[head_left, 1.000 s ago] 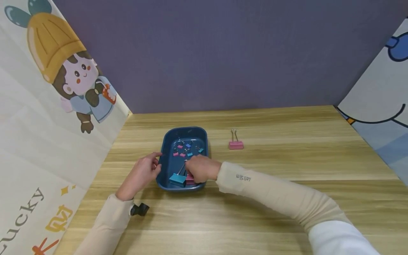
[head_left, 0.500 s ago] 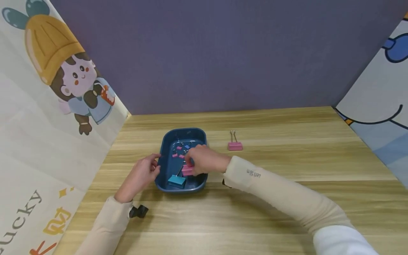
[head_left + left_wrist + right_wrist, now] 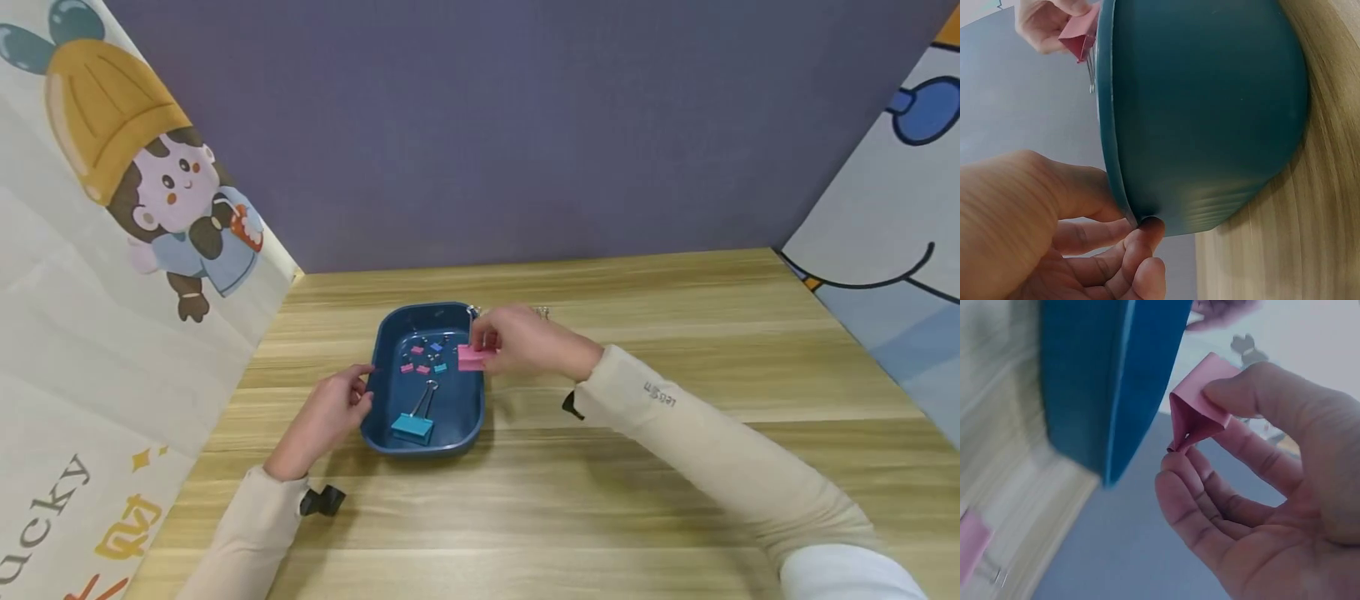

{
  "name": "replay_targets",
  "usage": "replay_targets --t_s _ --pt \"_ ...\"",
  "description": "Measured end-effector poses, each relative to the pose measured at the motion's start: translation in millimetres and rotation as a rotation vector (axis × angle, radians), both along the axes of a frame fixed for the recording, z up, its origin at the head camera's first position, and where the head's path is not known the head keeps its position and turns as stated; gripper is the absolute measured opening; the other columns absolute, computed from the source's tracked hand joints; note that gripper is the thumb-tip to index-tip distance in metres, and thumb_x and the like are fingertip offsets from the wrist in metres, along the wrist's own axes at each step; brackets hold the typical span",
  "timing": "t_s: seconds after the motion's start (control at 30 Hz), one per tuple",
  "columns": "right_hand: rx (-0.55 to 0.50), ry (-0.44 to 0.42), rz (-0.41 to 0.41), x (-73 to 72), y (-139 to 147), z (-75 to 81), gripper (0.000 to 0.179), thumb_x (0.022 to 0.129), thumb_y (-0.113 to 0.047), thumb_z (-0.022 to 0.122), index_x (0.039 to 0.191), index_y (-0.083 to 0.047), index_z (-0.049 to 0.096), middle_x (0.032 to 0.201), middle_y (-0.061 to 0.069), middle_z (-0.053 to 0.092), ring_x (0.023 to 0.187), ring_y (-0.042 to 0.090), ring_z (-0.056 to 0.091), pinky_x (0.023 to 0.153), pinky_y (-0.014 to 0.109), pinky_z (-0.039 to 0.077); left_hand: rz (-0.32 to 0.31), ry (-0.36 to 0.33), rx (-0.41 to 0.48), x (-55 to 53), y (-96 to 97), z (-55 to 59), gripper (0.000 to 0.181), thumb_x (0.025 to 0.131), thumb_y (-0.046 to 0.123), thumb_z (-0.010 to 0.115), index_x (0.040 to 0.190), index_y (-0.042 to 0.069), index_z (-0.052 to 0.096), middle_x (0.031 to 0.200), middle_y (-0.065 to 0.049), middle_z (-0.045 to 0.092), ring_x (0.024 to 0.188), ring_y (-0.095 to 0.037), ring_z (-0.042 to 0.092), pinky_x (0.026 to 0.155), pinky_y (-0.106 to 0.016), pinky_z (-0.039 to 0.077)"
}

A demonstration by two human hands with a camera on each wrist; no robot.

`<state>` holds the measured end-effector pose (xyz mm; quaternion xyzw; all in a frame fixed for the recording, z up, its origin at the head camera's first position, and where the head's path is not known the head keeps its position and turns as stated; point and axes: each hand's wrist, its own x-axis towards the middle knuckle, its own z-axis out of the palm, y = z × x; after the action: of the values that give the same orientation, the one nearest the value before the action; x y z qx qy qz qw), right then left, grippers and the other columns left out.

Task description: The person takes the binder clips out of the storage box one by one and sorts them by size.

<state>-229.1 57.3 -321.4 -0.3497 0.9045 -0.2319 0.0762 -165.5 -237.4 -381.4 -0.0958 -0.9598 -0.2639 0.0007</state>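
Here, right hand [image 3: 521, 340] pinching pink clip [image 3: 472, 359], left hand [image 3: 326, 417] pinching tray [image 3: 457, 412] — sleeve [image 3: 697, 437] reading "LetsSlim"

We see a cream left sleeve [image 3: 251, 527] with an angular black piece [image 3: 323, 501] jutting from its cuff; a cream right sleeve [image 3: 720, 458] carries small dark lettering [image 3: 660, 394], apparently "LetsSlim", and wrinkles toward white fabric [image 3: 849, 575] higher up; a second black piece [image 3: 572, 406], partly hidden, peeks from beneath its cuff; left hand [image 3: 327, 419] and right hand [image 3: 528, 340], we note, are bare.

Right fingers [image 3: 486, 335] pinch 1 pink clip [image 3: 472, 359] over blue tray [image 3: 459, 412].
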Motion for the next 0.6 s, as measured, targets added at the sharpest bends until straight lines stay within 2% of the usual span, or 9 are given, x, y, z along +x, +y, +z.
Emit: replay_targets --t_s 0.2,0.43,0.6 --pt "-0.038 0.008 -0.043 -12.7 41.3 -2.0 0.016 0.071 -0.007 0.074 0.083 -0.015 0.068 0.079 -0.003 0.063 0.072 0.015 0.056 0.065 0.03 0.047 -0.002 0.004 0.003 -1.4 -0.3 -1.0 0.04 0.086 0.0 0.059 0.125 -0.007 0.053 0.084 -0.009 0.058 0.07 -0.018 0.053 0.055 -0.027 0.047" --pt "-0.056 0.035 -0.073 -27.7 84.5 -21.5 0.014 0.072 -0.008 0.074 0.08 -0.016 0.067 0.077 -0.005 0.062 0.072 0.018 0.056 0.063 0.033 0.045 0.002 -0.014 -0.001 -2.2 1.2 -0.6 0.04 0.087 -0.001 0.059 0.126 -0.008 0.051 0.085 -0.009 0.058 0.07 -0.019 0.053 0.054 -0.026 0.047" --pt "-0.051 0.006 -0.137 -33.1 106.4 -33.5 0.017 0.071 -0.01 0.077 0.085 -0.014 0.068 0.082 -0.003 0.063 0.077 0.022 0.057 0.068 0.036 0.045 0.001 -0.01 -0.007 -3.1 2.9 -0.3 0.04 0.086 -0.001 0.059 0.125 -0.008 0.052 0.084 -0.009 0.057 0.07 -0.019 0.052 0.055 -0.027 0.046"
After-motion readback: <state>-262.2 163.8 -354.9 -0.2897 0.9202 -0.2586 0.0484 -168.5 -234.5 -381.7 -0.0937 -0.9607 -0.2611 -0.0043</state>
